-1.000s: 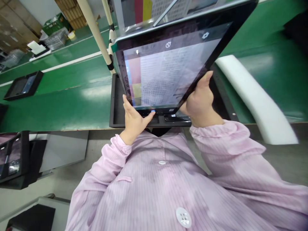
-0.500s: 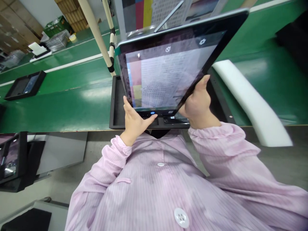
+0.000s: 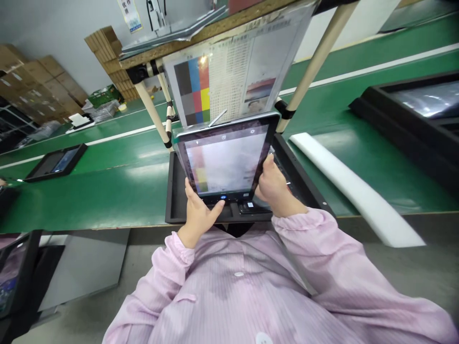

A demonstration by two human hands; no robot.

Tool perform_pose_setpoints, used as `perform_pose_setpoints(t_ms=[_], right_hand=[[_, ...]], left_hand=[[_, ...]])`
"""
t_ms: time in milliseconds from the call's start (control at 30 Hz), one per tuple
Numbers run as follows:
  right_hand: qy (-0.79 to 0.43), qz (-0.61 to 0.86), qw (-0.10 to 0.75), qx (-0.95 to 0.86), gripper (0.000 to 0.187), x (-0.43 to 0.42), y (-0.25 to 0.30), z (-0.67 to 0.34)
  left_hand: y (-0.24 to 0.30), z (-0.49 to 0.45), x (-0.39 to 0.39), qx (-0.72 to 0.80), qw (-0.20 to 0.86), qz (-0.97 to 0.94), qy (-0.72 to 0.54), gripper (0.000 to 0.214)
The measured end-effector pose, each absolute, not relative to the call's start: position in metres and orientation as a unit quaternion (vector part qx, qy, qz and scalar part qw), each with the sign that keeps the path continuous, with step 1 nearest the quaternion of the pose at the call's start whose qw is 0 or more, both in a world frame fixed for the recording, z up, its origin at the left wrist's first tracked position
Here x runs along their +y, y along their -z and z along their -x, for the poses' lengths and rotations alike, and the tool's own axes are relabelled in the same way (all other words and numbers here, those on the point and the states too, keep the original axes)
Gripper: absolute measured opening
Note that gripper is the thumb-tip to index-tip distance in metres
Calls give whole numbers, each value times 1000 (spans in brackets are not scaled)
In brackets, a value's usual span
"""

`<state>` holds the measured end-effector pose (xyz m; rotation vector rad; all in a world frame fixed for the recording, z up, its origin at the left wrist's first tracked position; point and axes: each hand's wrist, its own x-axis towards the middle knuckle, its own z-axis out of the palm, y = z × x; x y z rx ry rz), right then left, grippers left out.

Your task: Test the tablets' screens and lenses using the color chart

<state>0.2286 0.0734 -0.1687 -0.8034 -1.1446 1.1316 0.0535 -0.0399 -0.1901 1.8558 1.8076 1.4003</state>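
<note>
A black-framed tablet (image 3: 229, 162) is held tilted up in front of me, its screen lit with a camera view of a colour chart. My left hand (image 3: 201, 215) grips its lower left corner, thumb at the bottom edge near a glowing blue shutter button. Around the right edge, my right hand (image 3: 274, 186) is closed on the tablet, thumb up along the side. Below lies a black foam tray (image 3: 176, 191) on the green bench, with a dark device (image 3: 251, 206) in it, partly covered by the tablet. Behind the tablet hangs the printed colour chart (image 3: 229, 67).
A white foam strip (image 3: 351, 186) lies right of the tray and juts past the bench edge. Beige pipe posts (image 3: 315, 57) carry a shelf (image 3: 215, 36) above. Other black trays sit left (image 3: 57, 161) and right (image 3: 394, 110) on the green bench (image 3: 125, 181).
The tablet now appears lower, smaller and farther from me, still in both hands. My view has tipped upward, so the whole chart and the shelf show. The on-screen picture has turned paler.
</note>
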Motion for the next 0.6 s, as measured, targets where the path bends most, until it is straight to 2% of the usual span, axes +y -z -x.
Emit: perform_pose_setpoints(t_ms=[133, 400, 600], right_hand=[[-506, 343, 656, -442, 72, 75, 176, -229], [-519, 335, 668, -415, 77, 72, 167, -226], [-522, 333, 670, -411, 74, 72, 168, -227]], left_hand=[[190, -55, -39, 613, 86, -625, -475, 116], [190, -56, -38, 626, 64, -628, -458, 116], [192, -56, -37, 624, 58, -627, -462, 116]])
